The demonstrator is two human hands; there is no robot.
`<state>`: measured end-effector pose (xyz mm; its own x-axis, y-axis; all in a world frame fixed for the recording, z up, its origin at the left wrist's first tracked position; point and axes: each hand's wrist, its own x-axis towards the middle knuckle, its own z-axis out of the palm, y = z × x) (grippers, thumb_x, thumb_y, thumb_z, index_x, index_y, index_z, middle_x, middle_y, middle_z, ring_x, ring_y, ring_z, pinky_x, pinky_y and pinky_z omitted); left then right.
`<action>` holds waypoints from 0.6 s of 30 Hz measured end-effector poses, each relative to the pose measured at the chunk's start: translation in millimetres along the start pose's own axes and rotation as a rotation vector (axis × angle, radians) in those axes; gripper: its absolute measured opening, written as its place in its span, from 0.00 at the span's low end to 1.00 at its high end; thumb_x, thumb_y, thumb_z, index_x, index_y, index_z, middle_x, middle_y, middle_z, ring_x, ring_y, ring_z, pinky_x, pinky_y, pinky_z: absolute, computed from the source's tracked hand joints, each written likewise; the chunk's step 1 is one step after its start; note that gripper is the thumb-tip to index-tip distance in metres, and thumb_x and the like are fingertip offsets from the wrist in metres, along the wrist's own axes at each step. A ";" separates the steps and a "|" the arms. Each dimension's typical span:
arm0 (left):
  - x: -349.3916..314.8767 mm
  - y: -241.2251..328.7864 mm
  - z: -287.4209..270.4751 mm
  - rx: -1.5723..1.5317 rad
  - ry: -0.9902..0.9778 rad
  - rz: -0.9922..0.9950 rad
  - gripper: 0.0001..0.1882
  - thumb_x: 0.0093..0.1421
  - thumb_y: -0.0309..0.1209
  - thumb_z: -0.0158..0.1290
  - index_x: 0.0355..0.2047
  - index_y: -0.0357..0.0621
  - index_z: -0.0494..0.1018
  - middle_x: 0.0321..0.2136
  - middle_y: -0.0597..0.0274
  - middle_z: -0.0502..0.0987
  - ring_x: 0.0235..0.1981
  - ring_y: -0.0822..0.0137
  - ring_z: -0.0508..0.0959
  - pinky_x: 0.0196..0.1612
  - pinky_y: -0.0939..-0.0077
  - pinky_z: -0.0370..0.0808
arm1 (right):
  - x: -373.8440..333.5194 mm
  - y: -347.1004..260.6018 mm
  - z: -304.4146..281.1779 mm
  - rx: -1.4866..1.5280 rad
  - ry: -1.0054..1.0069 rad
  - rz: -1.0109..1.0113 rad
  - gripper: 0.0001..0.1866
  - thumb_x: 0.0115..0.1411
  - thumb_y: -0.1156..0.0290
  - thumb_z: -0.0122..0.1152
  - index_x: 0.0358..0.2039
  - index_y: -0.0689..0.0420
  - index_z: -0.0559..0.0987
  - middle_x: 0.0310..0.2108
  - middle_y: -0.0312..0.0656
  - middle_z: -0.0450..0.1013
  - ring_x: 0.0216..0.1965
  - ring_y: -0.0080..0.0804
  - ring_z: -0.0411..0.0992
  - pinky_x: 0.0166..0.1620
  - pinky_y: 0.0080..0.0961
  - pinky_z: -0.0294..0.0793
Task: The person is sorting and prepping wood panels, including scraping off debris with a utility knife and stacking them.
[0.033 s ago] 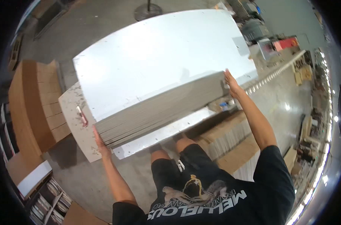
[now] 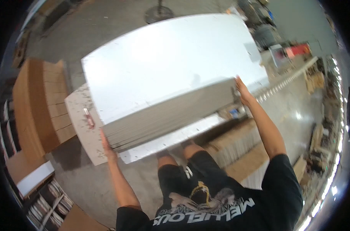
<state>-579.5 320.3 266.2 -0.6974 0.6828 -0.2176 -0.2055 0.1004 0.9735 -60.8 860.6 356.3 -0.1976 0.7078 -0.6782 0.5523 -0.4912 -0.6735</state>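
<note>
A long stack of thin grey-brown boards point(image 2: 175, 109) lies along the near side of a white tabletop point(image 2: 163, 57). My left hand point(image 2: 108, 148) is against the stack's left end, with its fingers straight along it. At the far right end, my right hand point(image 2: 242, 91) presses in the same way. The stack is held between both hands, and its edges look nearly even. Between the stack and my legs runs a white strip point(image 2: 171, 139) with small dark marks. Parts of both palms are hidden.
Left of the tabletop, a speckled board point(image 2: 76, 109) carries a small red tool point(image 2: 89, 118). Brown cardboard boxes point(image 2: 36, 107) stand beyond it. At the right, a pale ribbed hose point(image 2: 288, 79) stretches past more bundled boards point(image 2: 236, 144). A round black base point(image 2: 158, 14) stands behind.
The whole view has shifted slightly, so everything appears a little farther right. Both hands stay at the ends of the stack.
</note>
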 end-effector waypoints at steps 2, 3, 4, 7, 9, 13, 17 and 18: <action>1.0 -1.0 -12.2 0.053 0.026 0.011 0.47 0.72 0.66 0.31 0.77 0.43 0.46 0.78 0.57 0.48 0.78 0.58 0.47 0.77 0.60 0.42 | 5.7 8.7 2.5 -0.018 -0.043 0.007 0.53 0.65 0.22 0.35 0.79 0.43 0.43 0.81 0.38 0.35 0.80 0.41 0.32 0.74 0.60 0.24; 2.4 0.5 -10.0 0.035 0.023 0.015 0.47 0.72 0.66 0.31 0.77 0.42 0.47 0.77 0.56 0.49 0.77 0.58 0.48 0.77 0.60 0.43 | -0.7 6.6 7.9 -0.005 0.036 0.050 0.54 0.64 0.23 0.42 0.79 0.45 0.44 0.81 0.41 0.37 0.80 0.44 0.32 0.73 0.66 0.29; 9.8 4.2 1.5 -0.001 0.005 0.026 0.47 0.72 0.65 0.32 0.77 0.41 0.47 0.77 0.56 0.49 0.77 0.58 0.48 0.77 0.60 0.43 | 2.9 14.3 -8.7 -0.038 0.057 0.088 0.55 0.63 0.21 0.40 0.79 0.41 0.45 0.81 0.38 0.38 0.80 0.46 0.32 0.73 0.66 0.29; 2.9 28.1 7.8 -0.036 0.013 0.050 0.46 0.73 0.63 0.33 0.76 0.38 0.47 0.77 0.54 0.51 0.77 0.58 0.50 0.77 0.61 0.44 | -2.5 15.4 -10.8 0.002 -0.010 0.093 0.61 0.57 0.15 0.37 0.79 0.45 0.46 0.81 0.40 0.37 0.80 0.51 0.32 0.72 0.69 0.24; -4.0 17.2 14.7 -0.068 0.021 0.017 0.46 0.73 0.61 0.35 0.76 0.36 0.48 0.76 0.53 0.52 0.76 0.58 0.51 0.77 0.62 0.45 | -5.7 22.7 -5.7 -0.004 -0.017 0.120 0.60 0.58 0.17 0.40 0.78 0.47 0.49 0.80 0.41 0.40 0.78 0.49 0.36 0.72 0.67 0.28; -17.0 3.4 18.4 -0.079 0.036 0.005 0.45 0.73 0.60 0.37 0.76 0.37 0.48 0.77 0.55 0.51 0.77 0.59 0.51 0.77 0.64 0.45 | -2.7 35.1 -9.4 0.030 -0.035 0.096 0.57 0.60 0.20 0.45 0.76 0.50 0.54 0.77 0.43 0.47 0.76 0.47 0.43 0.72 0.63 0.38; -10.5 -22.9 4.5 -0.116 0.057 0.005 0.42 0.73 0.55 0.34 0.76 0.36 0.49 0.77 0.56 0.50 0.78 0.60 0.50 0.77 0.64 0.45 | 16.5 37.2 -12.6 0.127 -0.090 0.009 0.54 0.61 0.24 0.51 0.74 0.53 0.60 0.75 0.44 0.53 0.73 0.44 0.51 0.72 0.59 0.47; -10.3 -28.4 -6.1 -0.194 0.123 -0.025 0.38 0.76 0.51 0.31 0.75 0.35 0.52 0.76 0.56 0.52 0.77 0.60 0.51 0.78 0.64 0.44 | 3.8 14.1 12.9 0.111 -0.011 0.023 0.51 0.62 0.25 0.53 0.70 0.56 0.65 0.70 0.46 0.59 0.66 0.43 0.58 0.69 0.54 0.56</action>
<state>-570.7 305.9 240.3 -0.7666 0.5873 -0.2598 -0.3432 -0.0328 0.9387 -64.3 849.8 340.5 -0.1951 0.6903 -0.6967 0.4637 -0.5610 -0.6857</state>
